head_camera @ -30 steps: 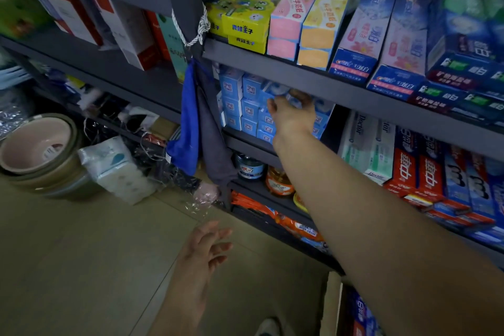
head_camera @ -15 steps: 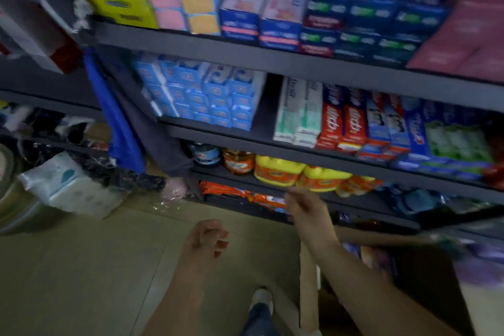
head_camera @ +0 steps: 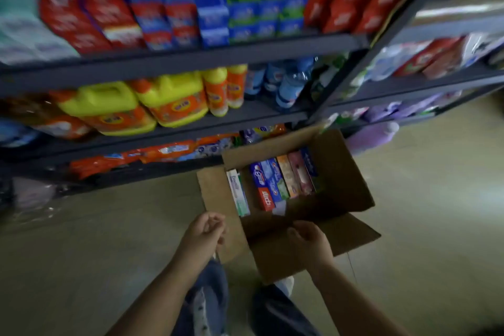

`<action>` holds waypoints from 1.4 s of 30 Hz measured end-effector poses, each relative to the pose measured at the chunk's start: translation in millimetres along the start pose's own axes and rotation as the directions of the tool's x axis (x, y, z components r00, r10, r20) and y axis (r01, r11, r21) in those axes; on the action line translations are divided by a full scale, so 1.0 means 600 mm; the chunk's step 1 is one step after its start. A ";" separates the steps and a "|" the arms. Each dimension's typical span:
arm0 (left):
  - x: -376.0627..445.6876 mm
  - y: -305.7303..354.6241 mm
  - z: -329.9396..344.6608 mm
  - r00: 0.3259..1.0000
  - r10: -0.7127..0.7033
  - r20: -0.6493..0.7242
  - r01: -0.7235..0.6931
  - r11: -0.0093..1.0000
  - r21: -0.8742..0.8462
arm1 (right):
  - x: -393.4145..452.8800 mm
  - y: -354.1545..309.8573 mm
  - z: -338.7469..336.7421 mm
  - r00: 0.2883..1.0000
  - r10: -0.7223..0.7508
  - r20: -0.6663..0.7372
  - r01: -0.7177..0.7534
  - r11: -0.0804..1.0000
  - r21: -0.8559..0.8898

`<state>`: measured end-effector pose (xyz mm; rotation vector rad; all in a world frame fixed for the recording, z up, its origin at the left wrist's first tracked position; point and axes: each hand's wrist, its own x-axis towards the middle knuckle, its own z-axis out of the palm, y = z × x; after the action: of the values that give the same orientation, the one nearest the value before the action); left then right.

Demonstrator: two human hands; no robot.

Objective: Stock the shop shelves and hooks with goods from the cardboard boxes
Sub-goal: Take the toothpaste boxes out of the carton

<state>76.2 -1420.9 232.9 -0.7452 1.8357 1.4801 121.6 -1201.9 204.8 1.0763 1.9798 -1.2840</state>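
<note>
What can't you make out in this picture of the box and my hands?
- Head view, cardboard box: its near inside is dark, so what lies there is hidden.
- Toothpaste cartons: print blurred, unreadable.
- Right hand: seen from the back, so its fingers are hidden.
- Left hand: fingers curled; any small item is too blurred to tell.

Beige tiled floor [head_camera: 81,267], dark metal shelving [head_camera: 191,58], dim light
</note>
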 end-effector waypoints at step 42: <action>0.587 -0.333 0.258 0.995 0.097 -0.026 -0.101 0.975 -0.200 | 0.646 0.280 0.217 0.996 0.056 0.072 -0.066 0.988 0.137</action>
<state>32.4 -1318.8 -186.0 -0.7722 1.7749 1.7486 58.8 -1155.6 -230.3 1.1348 1.8157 -1.4242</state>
